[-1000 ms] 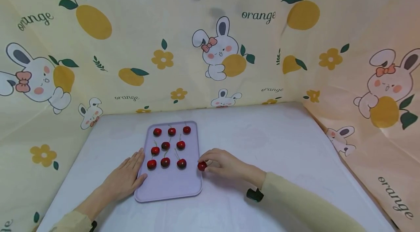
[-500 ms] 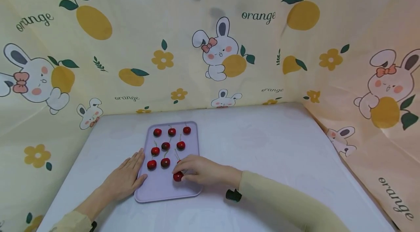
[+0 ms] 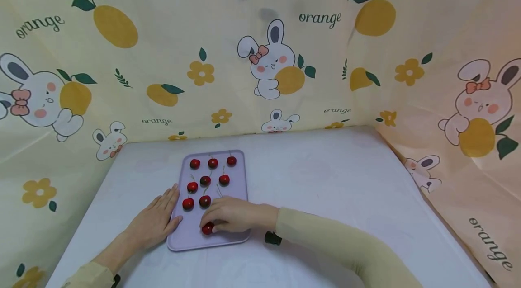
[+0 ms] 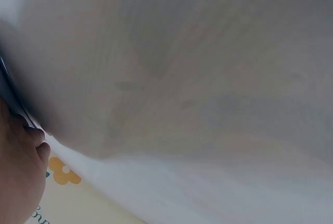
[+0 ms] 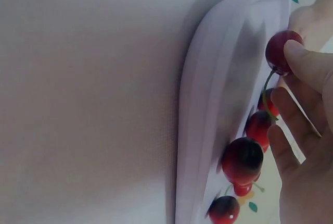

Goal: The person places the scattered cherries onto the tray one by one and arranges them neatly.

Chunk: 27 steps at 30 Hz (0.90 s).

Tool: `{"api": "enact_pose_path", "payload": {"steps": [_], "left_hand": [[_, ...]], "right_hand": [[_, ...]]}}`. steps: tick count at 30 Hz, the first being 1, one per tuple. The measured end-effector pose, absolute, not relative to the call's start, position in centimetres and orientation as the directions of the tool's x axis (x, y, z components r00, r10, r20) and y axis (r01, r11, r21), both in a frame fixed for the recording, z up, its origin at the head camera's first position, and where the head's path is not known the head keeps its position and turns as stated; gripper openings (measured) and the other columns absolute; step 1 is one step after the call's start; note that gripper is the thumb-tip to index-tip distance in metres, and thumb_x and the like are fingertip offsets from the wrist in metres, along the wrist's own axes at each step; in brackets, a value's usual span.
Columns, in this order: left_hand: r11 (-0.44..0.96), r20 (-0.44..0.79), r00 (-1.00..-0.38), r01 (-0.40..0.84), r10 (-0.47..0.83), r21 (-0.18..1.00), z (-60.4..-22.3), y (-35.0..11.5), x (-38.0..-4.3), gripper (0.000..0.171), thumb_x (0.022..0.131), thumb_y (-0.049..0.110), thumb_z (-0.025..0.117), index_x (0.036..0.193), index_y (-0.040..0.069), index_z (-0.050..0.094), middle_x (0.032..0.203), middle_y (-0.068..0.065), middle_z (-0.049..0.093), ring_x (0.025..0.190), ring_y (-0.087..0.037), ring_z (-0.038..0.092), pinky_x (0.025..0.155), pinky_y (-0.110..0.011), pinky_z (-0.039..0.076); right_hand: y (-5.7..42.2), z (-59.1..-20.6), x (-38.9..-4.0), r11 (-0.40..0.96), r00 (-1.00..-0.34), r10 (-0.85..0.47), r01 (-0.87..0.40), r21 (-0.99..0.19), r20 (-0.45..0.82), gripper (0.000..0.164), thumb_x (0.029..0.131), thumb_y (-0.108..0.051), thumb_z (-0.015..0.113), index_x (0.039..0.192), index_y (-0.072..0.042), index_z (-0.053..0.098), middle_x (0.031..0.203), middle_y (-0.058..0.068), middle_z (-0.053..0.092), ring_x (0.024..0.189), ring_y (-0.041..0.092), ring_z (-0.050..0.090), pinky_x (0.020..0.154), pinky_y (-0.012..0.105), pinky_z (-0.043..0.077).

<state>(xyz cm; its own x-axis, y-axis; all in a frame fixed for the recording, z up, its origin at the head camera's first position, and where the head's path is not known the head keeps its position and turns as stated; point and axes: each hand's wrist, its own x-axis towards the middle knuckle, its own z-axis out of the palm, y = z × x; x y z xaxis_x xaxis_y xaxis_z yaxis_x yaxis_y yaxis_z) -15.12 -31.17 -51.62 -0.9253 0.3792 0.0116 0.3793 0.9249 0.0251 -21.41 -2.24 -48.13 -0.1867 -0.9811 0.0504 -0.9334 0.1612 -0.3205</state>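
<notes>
My right hand point(image 3: 234, 214) pinches a dark red cherry point(image 3: 207, 228) between thumb and fingers over the near part of the lilac tray point(image 3: 185, 238). In the right wrist view the held cherry point(image 5: 281, 52) has its green stem hanging down. Several other cherries point(image 3: 205, 201) with stems lie in rows on the middle and far part of the tray; one is mostly hidden behind my right hand, its stem showing. My left hand point(image 3: 152, 222) lies with straight fingers along the tray's left edge, touching it. The left wrist view catches only part of that hand point(image 4: 23, 166).
A white-covered table point(image 3: 325, 179) bears the tray. Behind and at both sides hangs a pale yellow curtain point(image 3: 171, 44) printed with rabbits and oranges. Dark bands point(image 3: 272, 238) sit at the wrists of the beige sleeves point(image 3: 325, 233).
My right hand has carried the cherry leftward from beside the tray's right edge to over its near part. The left hand has stayed at the left edge.
</notes>
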Motion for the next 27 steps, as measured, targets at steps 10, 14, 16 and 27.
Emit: {"api": "enact_pose_path", "payload": {"steps": [10, 14, 16, 27], "left_hand": [[0.925, 0.014, -0.926, 0.378, 0.378, 0.026, -51.85, -31.25, -15.11, 0.081, 0.104, 0.047, 0.054, 0.159, -0.008, 0.030, 0.167, -0.024, 0.029, 0.152, -0.043, 0.032, 0.121, -0.058, 0.033], [0.927, -0.001, -0.927, 0.374, 0.374, 0.029, -52.02, -31.25, -15.00, 0.082, 0.105, 0.047, 0.054, 0.159, -0.008, 0.028, 0.168, -0.024, 0.027, 0.153, -0.042, 0.031, 0.122, -0.058, 0.031], [0.927, -0.008, -0.928, 0.373, 0.374, 0.029, -52.04, -31.23, -14.95, 0.082, 0.105, 0.047, 0.053, 0.160, -0.008, 0.028, 0.168, -0.024, 0.025, 0.153, -0.042, 0.030, 0.122, -0.057, 0.030], [0.921, 0.011, -0.921, 0.389, 0.388, 0.019, -51.59, -30.84, -15.32, 0.081, 0.104, 0.046, 0.056, 0.159, -0.008, 0.030, 0.167, -0.024, 0.029, 0.152, -0.043, 0.032, 0.121, -0.058, 0.032]], "right_hand": [[-2.89, -48.60, -21.77, 0.196, -0.211, -0.977, -0.927, -0.319, 0.014, 0.033, 0.102, -0.024, 0.068, 0.135, -0.026, 0.071, 0.131, -0.016, 0.069, 0.122, 0.001, 0.057, 0.106, 0.015, 0.039], [-2.84, -48.76, -21.79, 0.193, -0.208, -0.978, -0.926, -0.326, 0.014, 0.034, 0.102, -0.022, 0.068, 0.136, -0.026, 0.070, 0.132, -0.017, 0.069, 0.123, 0.001, 0.057, 0.107, 0.014, 0.039], [-2.78, -48.81, -21.78, 0.188, -0.205, -0.979, -0.928, -0.322, 0.018, 0.035, 0.102, -0.020, 0.068, 0.137, -0.026, 0.070, 0.134, -0.017, 0.068, 0.124, 0.002, 0.057, 0.108, 0.015, 0.038], [-2.28, -48.59, -21.58, 0.186, -0.206, -0.978, -0.938, -0.292, 0.038, 0.037, 0.102, -0.016, 0.067, 0.138, -0.026, 0.069, 0.143, -0.016, 0.063, 0.135, 0.008, 0.052, 0.115, 0.022, 0.036]]}}
